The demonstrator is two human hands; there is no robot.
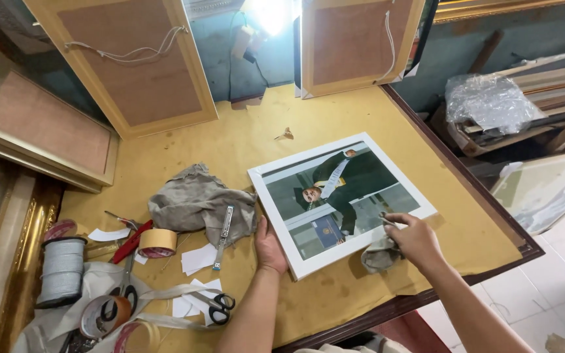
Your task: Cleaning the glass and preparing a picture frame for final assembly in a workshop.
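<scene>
Our left hand lies flat against the white-framed photograph on the yellow counter; our right hand, grip seemingly closed, holds a grey rag.

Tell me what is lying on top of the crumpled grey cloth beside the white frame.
A narrow metal tool lies across the grey cloth, its lower end over white paper scraps. Whatever the cloth covers on the table cannot be seen.

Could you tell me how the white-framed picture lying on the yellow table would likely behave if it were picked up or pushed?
The white rectangular framed photograph looks rigid, so it should lift flat without flopping. Its glossy front suggests glass, probably fragile. Lying flat on the yellow-covered table, braced by the left hand, it would likely slide, not tip.
</scene>
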